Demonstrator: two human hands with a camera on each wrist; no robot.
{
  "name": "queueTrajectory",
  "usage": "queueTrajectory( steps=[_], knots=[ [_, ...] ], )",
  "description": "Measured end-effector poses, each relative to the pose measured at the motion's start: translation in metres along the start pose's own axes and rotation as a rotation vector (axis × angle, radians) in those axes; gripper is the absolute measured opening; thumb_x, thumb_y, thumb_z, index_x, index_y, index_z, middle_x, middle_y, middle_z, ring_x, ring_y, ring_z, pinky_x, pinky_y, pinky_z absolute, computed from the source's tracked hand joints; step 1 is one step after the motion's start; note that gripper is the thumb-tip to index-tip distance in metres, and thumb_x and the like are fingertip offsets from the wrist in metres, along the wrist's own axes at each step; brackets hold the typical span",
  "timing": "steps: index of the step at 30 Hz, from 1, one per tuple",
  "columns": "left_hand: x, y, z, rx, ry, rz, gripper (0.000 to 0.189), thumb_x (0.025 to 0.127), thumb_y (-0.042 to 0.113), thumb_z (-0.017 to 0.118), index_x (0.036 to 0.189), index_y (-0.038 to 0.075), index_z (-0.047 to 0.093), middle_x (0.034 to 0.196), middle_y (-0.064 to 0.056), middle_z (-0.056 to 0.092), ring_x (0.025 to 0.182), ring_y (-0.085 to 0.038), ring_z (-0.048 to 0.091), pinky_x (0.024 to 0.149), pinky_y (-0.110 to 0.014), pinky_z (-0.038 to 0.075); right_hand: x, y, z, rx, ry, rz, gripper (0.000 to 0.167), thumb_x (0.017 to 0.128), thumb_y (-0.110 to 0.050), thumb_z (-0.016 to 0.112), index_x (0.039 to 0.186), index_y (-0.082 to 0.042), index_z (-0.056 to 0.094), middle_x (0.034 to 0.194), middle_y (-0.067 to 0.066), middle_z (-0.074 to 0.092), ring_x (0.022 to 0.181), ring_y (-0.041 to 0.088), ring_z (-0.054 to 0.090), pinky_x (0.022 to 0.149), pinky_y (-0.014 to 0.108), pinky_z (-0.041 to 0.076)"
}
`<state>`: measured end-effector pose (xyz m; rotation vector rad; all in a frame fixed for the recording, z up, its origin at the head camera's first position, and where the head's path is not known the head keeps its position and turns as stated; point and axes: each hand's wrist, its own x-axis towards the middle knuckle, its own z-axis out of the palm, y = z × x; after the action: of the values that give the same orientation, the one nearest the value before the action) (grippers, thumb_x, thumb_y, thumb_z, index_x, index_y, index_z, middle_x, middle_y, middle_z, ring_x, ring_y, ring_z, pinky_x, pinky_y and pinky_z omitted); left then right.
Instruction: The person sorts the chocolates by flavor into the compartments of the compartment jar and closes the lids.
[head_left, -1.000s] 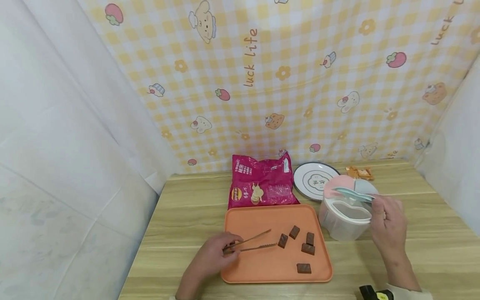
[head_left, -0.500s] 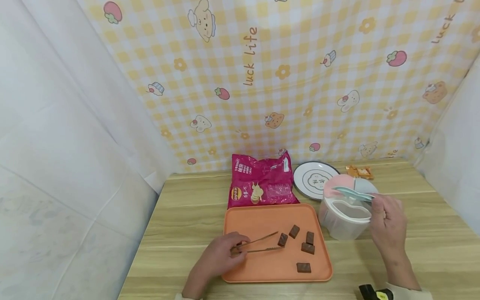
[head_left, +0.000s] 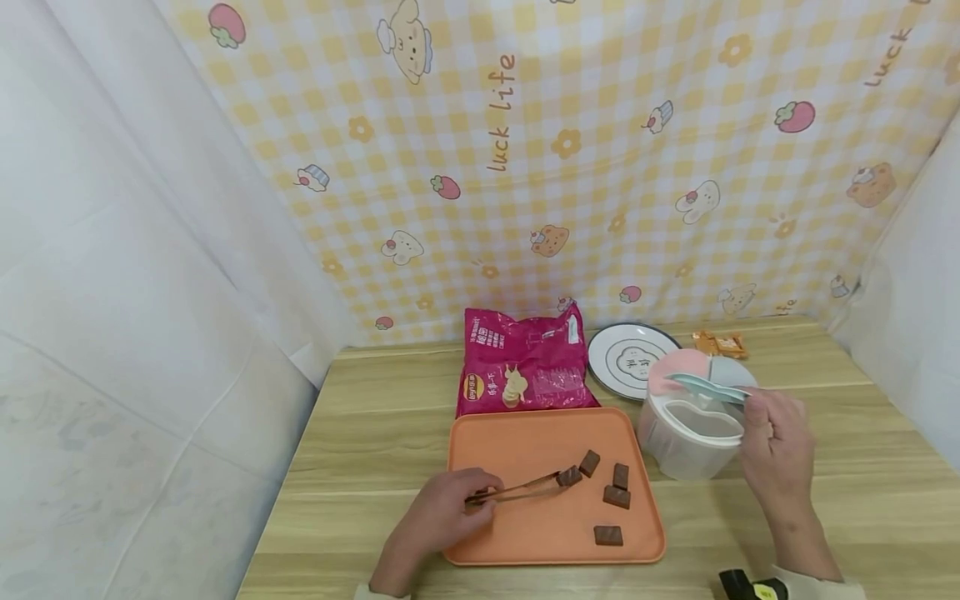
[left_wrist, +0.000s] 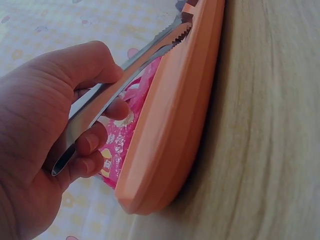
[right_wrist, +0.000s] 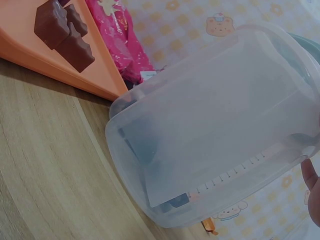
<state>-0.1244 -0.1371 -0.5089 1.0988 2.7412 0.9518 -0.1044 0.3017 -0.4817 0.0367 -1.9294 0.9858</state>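
Observation:
In the head view my left hand (head_left: pixel 447 514) pinches a pair of metal tongs (left_wrist: pixel 142 62) between thumb and fingers. The serrated tips of the tongs meet a brown chocolate piece (head_left: pixel 570 477) on the orange tray (head_left: pixel 517 540). That piece sits tilted between the tips. At the right, my right hand (head_left: pixel 778 446) holds the raised light-blue lid flap (head_left: pixel 705 387) of a clear plastic container (head_left: pixel 678 458). Below the flap, a heart-shaped opening shows in the container's top. Most of the right hand is outside the right wrist view.
Several more chocolate pieces (head_left: pixel 608 536) lie on the tray's right half. Behind the tray is a magenta chip bag (head_left: pixel 525 362). A white plate (head_left: pixel 615 358) and orange wrapped snacks (head_left: pixel 718 345) rest behind the container. A checked cloth (head_left: pixel 465 125) hangs at the back.
My left hand has moved right with the tongs. Their tips have closed on the chocolate piece and turned it slightly. My right hand and the lid flap have stayed in place.

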Motion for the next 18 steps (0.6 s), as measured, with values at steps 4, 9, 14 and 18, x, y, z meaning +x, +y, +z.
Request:
queueTrajectory(
  steps=[4, 9, 14, 18],
  knots=[
    [-0.0001, -0.0001, -0.0006, 0.009, 0.004, 0.01, 0.019, 0.089, 0.015, 0.071, 0.107, 0.021, 0.077, 0.095, 0.016, 0.068, 0.079, 0.001, 0.057, 0.073, -0.023, 0.051, -0.0005, 0.0006, -0.0005, -0.005, 0.0, 0.01, 0.037, 0.109, -0.019, 0.053, 0.095, 0.009, 0.072, 0.105, -0.032, 0.061, 0.103, -0.009, 0.047, 0.088, 0.019, 0.028],
    [-0.0011, -0.0014, -0.0004, 0.017, 0.035, 0.043, 0.019, 0.088, 0.013, 0.072, 0.105, 0.02, 0.077, 0.092, 0.017, 0.066, 0.076, 0.002, 0.055, 0.07, -0.019, 0.049, -0.0011, 0.0018, 0.0001, -0.014, 0.004, 0.011, 0.034, 0.109, -0.015, 0.053, 0.094, 0.009, 0.072, 0.106, -0.037, 0.058, 0.104, -0.01, 0.047, 0.088, 0.019, 0.027],
    [-0.003, -0.0019, -0.0018, 0.03, 0.079, 0.068, 0.02, 0.086, 0.012, 0.073, 0.104, 0.02, 0.078, 0.088, 0.019, 0.063, 0.072, 0.003, 0.052, 0.067, -0.016, 0.046, -0.0005, 0.0006, 0.0, -0.017, 0.0, 0.024, 0.032, 0.109, -0.014, 0.053, 0.095, 0.009, 0.072, 0.106, -0.04, 0.056, 0.104, -0.01, 0.047, 0.089, 0.018, 0.027],
    [-0.0044, -0.002, -0.0042, 0.029, 0.111, 0.076, 0.022, 0.086, 0.011, 0.074, 0.105, 0.02, 0.079, 0.086, 0.019, 0.062, 0.071, 0.003, 0.05, 0.066, -0.015, 0.045, -0.0003, 0.0004, 0.0004, -0.011, 0.01, 0.019, 0.034, 0.109, -0.016, 0.053, 0.094, 0.008, 0.072, 0.105, -0.034, 0.06, 0.105, -0.009, 0.048, 0.089, 0.018, 0.028]
  ],
)
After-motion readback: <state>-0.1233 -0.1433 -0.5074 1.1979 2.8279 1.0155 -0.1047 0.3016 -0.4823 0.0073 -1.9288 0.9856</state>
